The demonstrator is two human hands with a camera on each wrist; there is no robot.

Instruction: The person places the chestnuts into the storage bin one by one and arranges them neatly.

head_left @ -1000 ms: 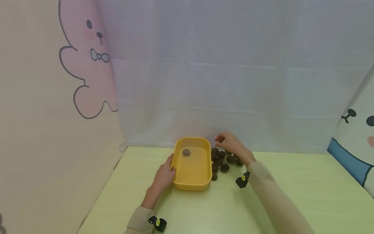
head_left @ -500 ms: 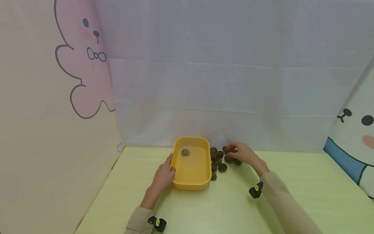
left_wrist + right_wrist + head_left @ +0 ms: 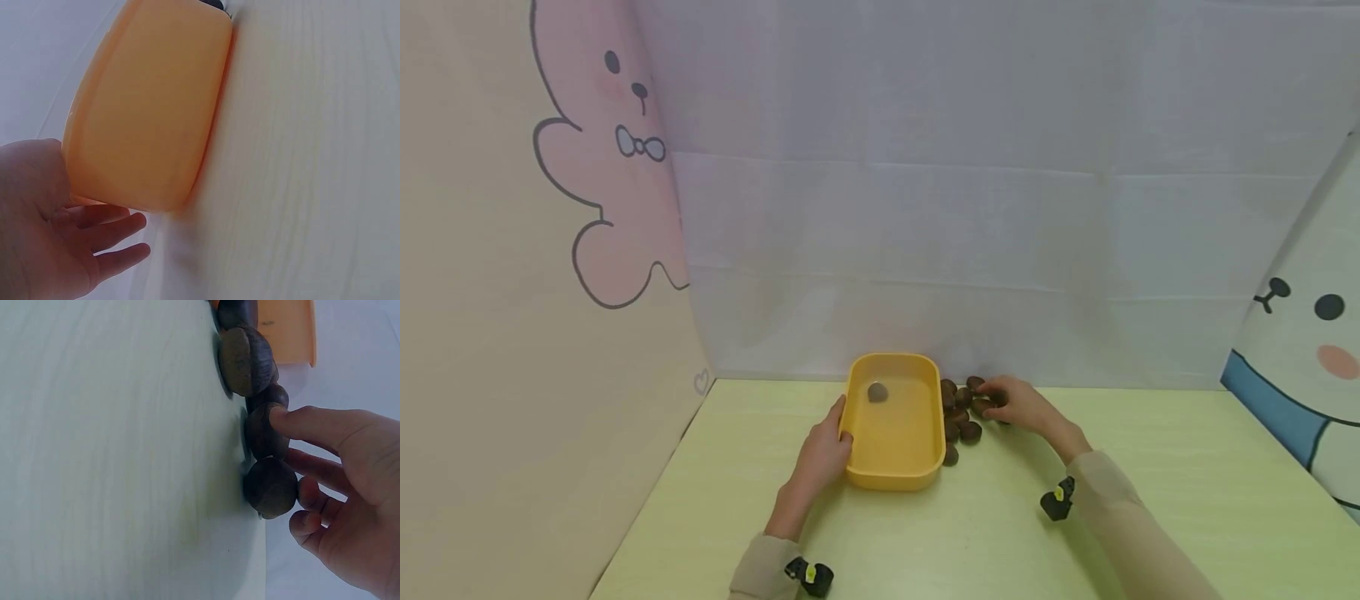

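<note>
One roundish grey-brown piece (image 3: pixel 877 392) is seen toward the far end inside the yellow tub (image 3: pixel 891 481), while a heap of brown chestnuts (image 3: pixel 964 398) is left outside along its right wall; if the tub is being filled, the work can be judged barely begun. The tub is set on the pale surface (image 3: pixel 917 542), near the back cloth (image 3: pixel 887 321), with its opening upward and its long axis running away from the person toward that cloth. Its left side is gripped by the left hand (image 3: pixel 823 454), thumb over the rim. At the heap's right end, one nut (image 3: pixel 261 434) appears pinched between the right hand's (image 3: pixel 1026 408) thumb and index finger, the other fingers curled loosely beside a neighbouring nut (image 3: pixel 270 487). No clear long axis can be read in the pinched nut.
</note>
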